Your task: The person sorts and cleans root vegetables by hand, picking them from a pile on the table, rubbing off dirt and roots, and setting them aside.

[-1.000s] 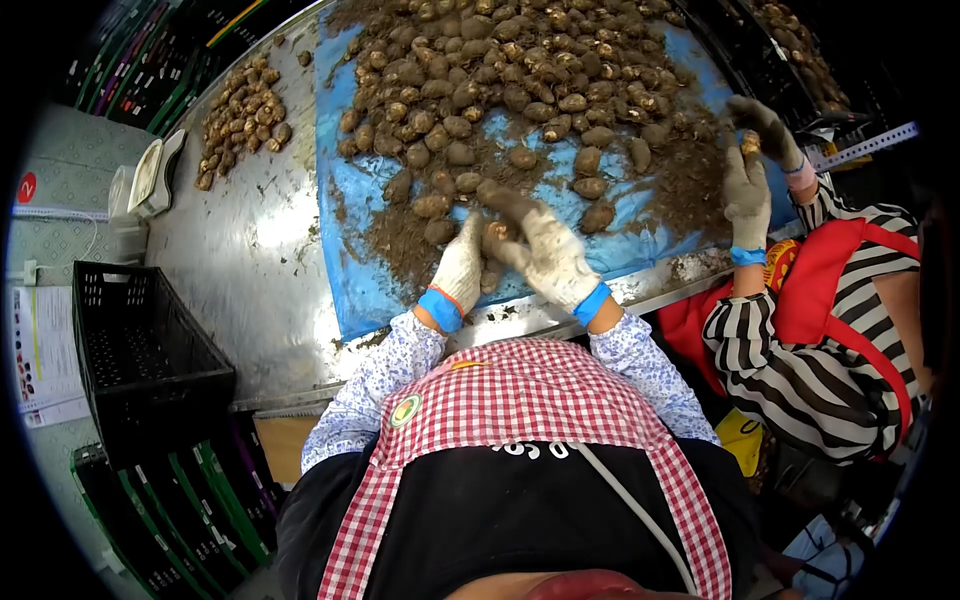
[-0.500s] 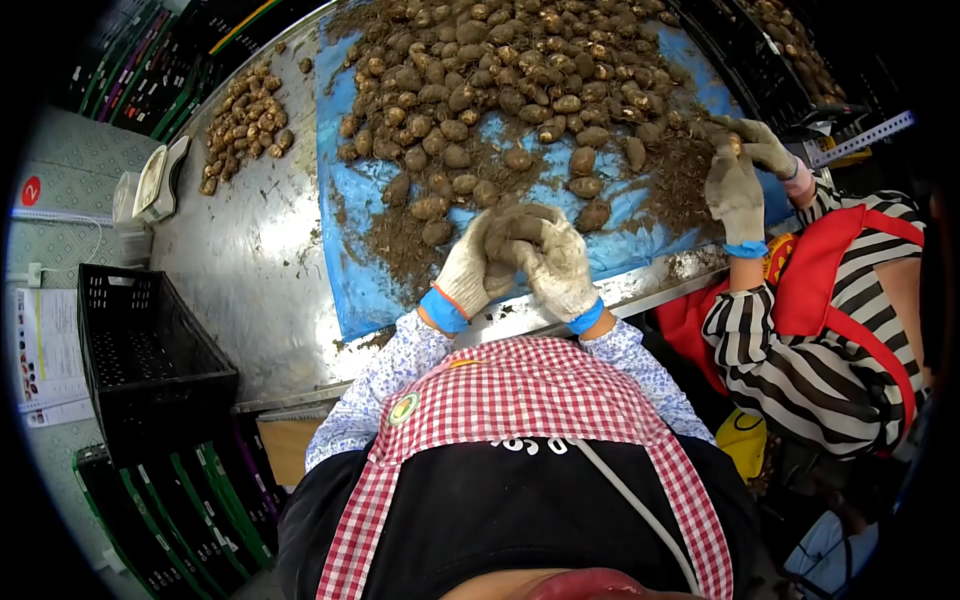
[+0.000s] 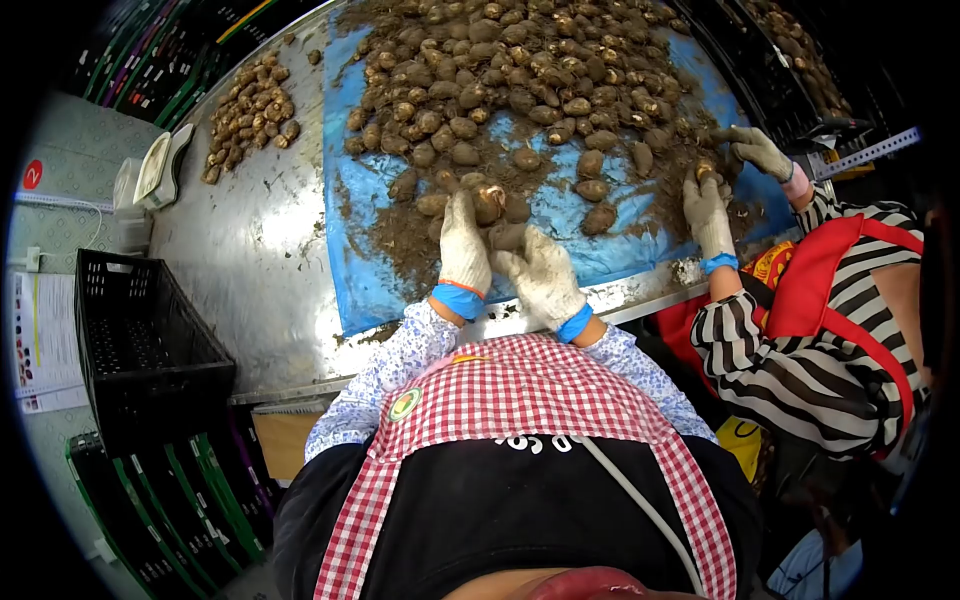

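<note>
- Tuber (image 3: 489,206): over blue sheet (image 3: 350,292), gripped by fingers of our left hand (image 3: 463,250).
- We want that hold light, steady.
- We can't tell whether our right hand (image 3: 548,282) grips anything.

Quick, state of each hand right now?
Left hand: closed on a brown tuber at its fingertips.
Right hand: fingers bent; whether it holds anything cannot be told.

L hand (image 3: 463,248) & R hand (image 3: 547,278) now apart.
</note>
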A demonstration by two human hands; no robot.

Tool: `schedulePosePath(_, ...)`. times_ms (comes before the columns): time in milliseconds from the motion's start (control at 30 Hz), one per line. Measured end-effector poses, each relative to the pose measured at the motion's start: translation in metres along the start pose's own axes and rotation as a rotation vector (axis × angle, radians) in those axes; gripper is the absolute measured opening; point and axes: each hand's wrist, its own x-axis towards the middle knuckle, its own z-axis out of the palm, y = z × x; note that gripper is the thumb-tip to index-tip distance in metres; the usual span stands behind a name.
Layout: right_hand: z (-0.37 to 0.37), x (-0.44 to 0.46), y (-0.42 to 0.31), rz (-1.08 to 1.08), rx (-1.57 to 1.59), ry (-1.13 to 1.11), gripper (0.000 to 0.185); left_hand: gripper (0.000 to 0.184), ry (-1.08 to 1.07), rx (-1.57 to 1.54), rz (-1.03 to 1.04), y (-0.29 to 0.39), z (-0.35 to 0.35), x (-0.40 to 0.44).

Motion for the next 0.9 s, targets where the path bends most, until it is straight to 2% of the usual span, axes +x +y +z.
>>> schedulePosePath(33, -0.003, 0.001, 0.002, 0.121, 0.177, 0.019, 0.035, 0.048, -0.017, 0.413, 0.25, 0.001, -0.012, -0.003)
schedulePosePath(67, -0.007, 0.003, 0.005, 0.243, 0.354, 0.042, 0.027, 0.043, -0.076, 0.626, 0.354, 0.0, -0.016, -0.007)
schedulePosePath(100, -0.013, 0.007, 0.016, 0.236, 0.032, 0.045, 0.024, 0.039, -0.117, 0.828, 0.475, 0.008, -0.016, -0.013)
schedulePosePath(200, -0.026, 0.017, 0.027, 0.063, -0.207, -0.013, 0.026, 0.036, -0.264, -0.317, -0.136, 0.027, -0.001, -0.018)
schedulePosePath(233, -0.028, 0.019, 0.021, 0.069, -0.197, -0.046, 0.026, 0.04, -0.319, -0.276, -0.165, 0.027, -0.001, -0.017)
schedulePosePath(300, -0.03, 0.026, 0.008, 0.075, -0.179, -0.107, 0.026, 0.037, -0.349, 0.123, 0.072, 0.043, 0.005, -0.026)
schedulePosePath(333, -0.029, 0.026, 0.011, -0.01, -0.086, -0.08, 0.026, 0.035, -0.357, 0.322, 0.194, 0.05, 0.007, -0.029)
schedulePosePath(367, -0.026, 0.024, 0.015, -0.094, 0.008, -0.053, 0.026, 0.04, -0.366, 0.37, 0.258, 0.051, 0.007, -0.027)
schedulePosePath(433, -0.035, 0.025, -0.008, 0.304, 0.459, -0.215, 0.023, 0.042, -0.36, 0.176, 0.13, 0.04, 0.003, -0.022)
schedulePosePath(567, -0.012, 0.006, 0.008, -0.169, -0.486, -0.393, 0.019, 0.041, -0.386, -0.213, -0.018, 0.038, 0.011, -0.018)
schedulePosePath(600, 0.004, -0.004, 0.035, -0.189, -0.445, -0.25, 0.023, 0.042, -0.349, -0.067, 0.04, 0.036, 0.007, -0.015)
schedulePosePath(633, -0.006, -0.001, 0.03, -0.022, -0.336, -0.195, 0.023, 0.044, -0.333, 0.067, 0.102, 0.035, 0.003, -0.009)
schedulePosePath(667, -0.019, 0.001, 0.024, 0.158, -0.24, -0.109, 0.023, 0.043, -0.324, -0.092, -0.004, 0.041, 0.008, -0.016)
schedulePosePath(700, -0.015, 0.002, 0.037, 0.159, -0.018, 0.024, 0.024, 0.043, -0.346, -0.111, -0.08, 0.054, 0.012, -0.025)
schedulePosePath(733, -0.034, 0.003, 0.028, 0.077, -0.158, 0.028, 0.027, 0.043, -0.397, -0.122, -0.163, 0.046, 0.007, -0.021)
schedulePosePath(767, -0.054, 0.004, 0.019, -0.003, -0.3, 0.043, 0.033, 0.04, -0.523, 0.285, 0.115, 0.024, -0.005, -0.016)
schedulePosePath(800, -0.046, 0.007, 0.017, -0.015, -0.42, 0.212, 0.042, 0.036, -0.445, -0.217, -0.272, 0.026, 0.004, -0.019)
schedulePosePath(833, -0.051, 0.011, 0.01, 0.069, -0.502, 0.039, 0.041, 0.035, -0.571, 0.094, 0.014, 0.018, 0.006, -0.019)
schedulePosePath(867, -0.034, 0.012, 0.02, 0.049, -0.276, 0.261, 0.034, 0.034, -0.605, 0.257, 0.172, 0.006, 0.003, -0.015)
schedulePosePath(900, -0.034, 0.013, 0.024, 0.078, -0.235, 0.276, 0.032, 0.033, -0.613, 0.415, 0.337, -0.006, -0.001, -0.012)
